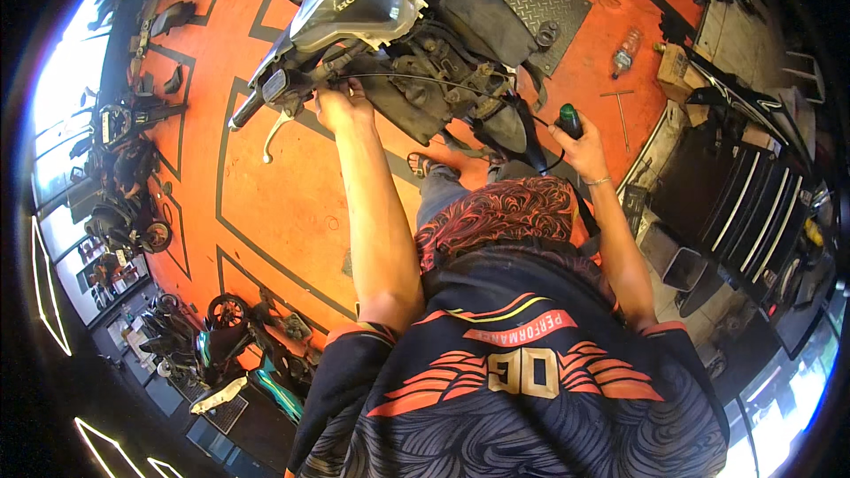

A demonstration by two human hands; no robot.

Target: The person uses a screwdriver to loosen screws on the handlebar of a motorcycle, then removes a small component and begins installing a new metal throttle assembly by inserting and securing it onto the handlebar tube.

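A scooter's handlebar assembly, with its covers off, stands in front of me. My left hand (343, 108) reaches under the left handlebar end, its fingers curled at the end of a thin black cable (416, 77); the fingertips are partly hidden. Beside that hand hang a silver brake lever (276, 137) and a black handlebar grip (247, 106). My right hand (581, 150) is closed round a dark handle with a green end (569, 119); its far part cannot be seen. Bare wiring and brackets (443, 57) lie between my hands, below the clear-fronted front cover (359, 0).
On the orange floor to the right lie a plastic bottle (627, 53), a T-handle wrench (622, 119) and a ridged metal plate (542, 13). A black tool cabinet (744, 212) stands at right, with a cardboard box (680, 73) behind it. Several motorcycles (124, 177) are parked at left.
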